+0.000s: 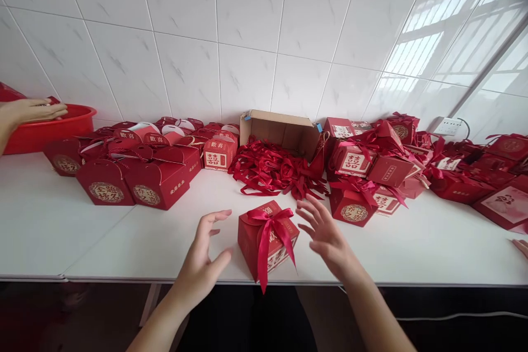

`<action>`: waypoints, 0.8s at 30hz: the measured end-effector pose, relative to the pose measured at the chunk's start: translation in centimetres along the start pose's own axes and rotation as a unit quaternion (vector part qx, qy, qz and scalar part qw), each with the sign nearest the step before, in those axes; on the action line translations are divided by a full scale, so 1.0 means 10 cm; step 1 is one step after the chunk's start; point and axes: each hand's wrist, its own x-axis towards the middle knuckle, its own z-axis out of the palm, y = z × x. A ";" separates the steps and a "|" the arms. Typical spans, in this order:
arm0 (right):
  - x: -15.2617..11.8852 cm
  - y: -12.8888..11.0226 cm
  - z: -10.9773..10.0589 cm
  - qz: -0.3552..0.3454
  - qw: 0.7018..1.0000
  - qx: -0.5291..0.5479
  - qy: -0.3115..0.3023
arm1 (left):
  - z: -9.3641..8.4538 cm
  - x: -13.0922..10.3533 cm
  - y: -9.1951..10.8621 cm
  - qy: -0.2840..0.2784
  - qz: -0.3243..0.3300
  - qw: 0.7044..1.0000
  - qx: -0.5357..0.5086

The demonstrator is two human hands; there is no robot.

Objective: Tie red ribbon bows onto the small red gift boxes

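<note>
Head view: left hand [201,264], right hand [329,241], grip spread, flank ribboned box [249,242] near table edge [115,279], gap leftward

Marbled tile wall [247,5] at back; red basin [72,124] far left; white socket block [449,126] right.

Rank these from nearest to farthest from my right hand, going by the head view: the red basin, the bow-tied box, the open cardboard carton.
From your right hand:
1. Bow-tied box: just to its left, between your hands.
2. Open cardboard carton: farther back, by the wall.
3. Red basin: far left.
</note>
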 end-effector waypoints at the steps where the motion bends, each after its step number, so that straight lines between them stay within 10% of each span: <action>1: -0.11 0.07 0.07 -0.005 0.999 -0.021 0.032 | 0.05 0.02 -0.07 -0.004 -0.002 0.999 0.046; 9: -0.41 0.43 1.00 0.039 0.958 -0.182 0.220 | 0.24 0.10 -0.33 -0.059 0.029 0.937 0.343; 16: -0.15 0.28 1.05 0.227 0.893 0.074 0.382 | 0.24 0.07 -0.28 -0.078 0.026 0.920 0.382; 19: -0.13 0.21 0.93 0.269 0.919 0.010 0.288 | 0.24 0.07 -0.29 -0.078 0.031 0.920 0.382; 24: -0.21 0.25 0.82 0.134 0.966 -0.191 0.108 | 0.23 0.08 -0.29 -0.051 0.015 0.939 0.340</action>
